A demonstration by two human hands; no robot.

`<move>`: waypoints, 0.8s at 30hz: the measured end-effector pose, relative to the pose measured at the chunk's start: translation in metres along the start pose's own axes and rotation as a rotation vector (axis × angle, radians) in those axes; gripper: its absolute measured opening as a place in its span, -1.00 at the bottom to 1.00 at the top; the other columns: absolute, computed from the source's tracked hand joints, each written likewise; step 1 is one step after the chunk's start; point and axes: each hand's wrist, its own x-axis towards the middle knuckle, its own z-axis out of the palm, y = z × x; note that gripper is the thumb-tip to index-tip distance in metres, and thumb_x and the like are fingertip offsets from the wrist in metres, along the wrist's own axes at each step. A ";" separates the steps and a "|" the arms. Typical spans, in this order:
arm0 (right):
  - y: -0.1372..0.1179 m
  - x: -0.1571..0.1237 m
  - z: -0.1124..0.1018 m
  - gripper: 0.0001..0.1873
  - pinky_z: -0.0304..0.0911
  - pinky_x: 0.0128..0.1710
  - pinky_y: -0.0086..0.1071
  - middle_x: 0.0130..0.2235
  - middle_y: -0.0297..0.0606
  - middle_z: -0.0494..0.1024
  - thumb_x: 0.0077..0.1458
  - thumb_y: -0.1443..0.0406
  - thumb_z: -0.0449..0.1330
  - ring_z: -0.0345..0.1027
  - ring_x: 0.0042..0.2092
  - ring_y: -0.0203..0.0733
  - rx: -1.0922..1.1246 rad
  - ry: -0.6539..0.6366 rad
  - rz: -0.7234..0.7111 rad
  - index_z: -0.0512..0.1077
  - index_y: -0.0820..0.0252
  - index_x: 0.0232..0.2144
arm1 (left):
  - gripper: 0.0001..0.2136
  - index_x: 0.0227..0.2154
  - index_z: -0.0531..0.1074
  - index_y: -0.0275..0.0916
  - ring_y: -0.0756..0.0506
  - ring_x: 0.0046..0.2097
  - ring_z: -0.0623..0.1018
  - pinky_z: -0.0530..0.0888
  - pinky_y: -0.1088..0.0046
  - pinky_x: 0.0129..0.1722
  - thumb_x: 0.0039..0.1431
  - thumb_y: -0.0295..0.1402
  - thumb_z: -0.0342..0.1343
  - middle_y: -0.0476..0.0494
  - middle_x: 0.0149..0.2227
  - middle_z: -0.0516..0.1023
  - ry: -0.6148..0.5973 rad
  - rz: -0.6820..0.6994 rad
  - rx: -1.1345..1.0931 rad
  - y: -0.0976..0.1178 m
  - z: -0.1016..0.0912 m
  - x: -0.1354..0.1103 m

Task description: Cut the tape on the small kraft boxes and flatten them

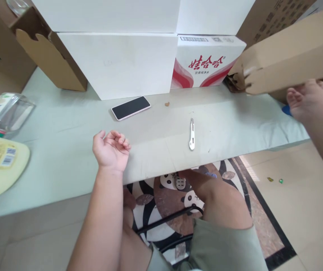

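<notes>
Over the near edge of the cloth-covered table, my left hand (pixel 113 150) is turned palm up and holds nothing. Its fingers bend loosely, with the thumb apart. A dark-screened phone (pixel 131 108) lies just beyond it. Far to the right, my right hand (pixel 314 98) is at the lower edge of a long brown cardboard box (pixel 291 62). Its lower fingers are curled, and the upper ones meet the cardboard, partly hidden. Between the hands, a white utility knife (pixel 192 134) rests on the cloth, pointing away from me.
White cartons (pixel 122 64) and a red-and-white printed carton (pixel 206 64) stand along the back. An open brown box (pixel 57 60) is at left. A clear bottle (pixel 11 113) and a yellow jug (pixel 2 165) lie at the left edge. A brown scrap (pixel 167 104) sits beyond the knife.
</notes>
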 end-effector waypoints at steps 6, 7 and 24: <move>0.068 -0.051 0.042 -0.73 0.56 -0.20 0.11 -0.16 -0.11 0.63 0.25 -0.02 0.11 0.58 -0.19 0.07 -0.809 0.127 0.016 0.44 -0.06 -0.17 | -0.65 -0.63 0.30 -0.19 0.03 -0.64 0.26 0.26 0.53 -0.63 0.18 -0.11 -0.02 0.02 -0.67 0.20 -0.020 0.007 -0.026 0.004 -0.001 0.001; 0.085 -0.072 0.045 -0.70 0.53 -0.11 0.17 -0.14 -0.07 0.64 0.21 -0.04 0.13 0.57 -0.12 0.14 -0.869 0.092 0.017 0.45 -0.04 -0.17 | -0.65 -0.63 0.30 -0.19 0.03 -0.64 0.26 0.26 0.53 -0.64 0.17 -0.10 -0.01 0.02 -0.67 0.20 -0.023 0.006 -0.029 0.004 -0.001 0.001; 0.119 -0.160 0.071 -0.46 0.29 0.27 0.07 0.18 0.19 0.51 0.19 0.24 -0.03 0.40 0.23 0.23 -1.470 -0.061 -0.128 0.48 0.30 0.12 | -0.62 -0.64 0.32 -0.20 0.04 -0.65 0.25 0.23 0.55 -0.64 0.21 -0.12 -0.06 0.02 -0.68 0.20 -0.024 0.039 -0.122 0.027 -0.026 -0.018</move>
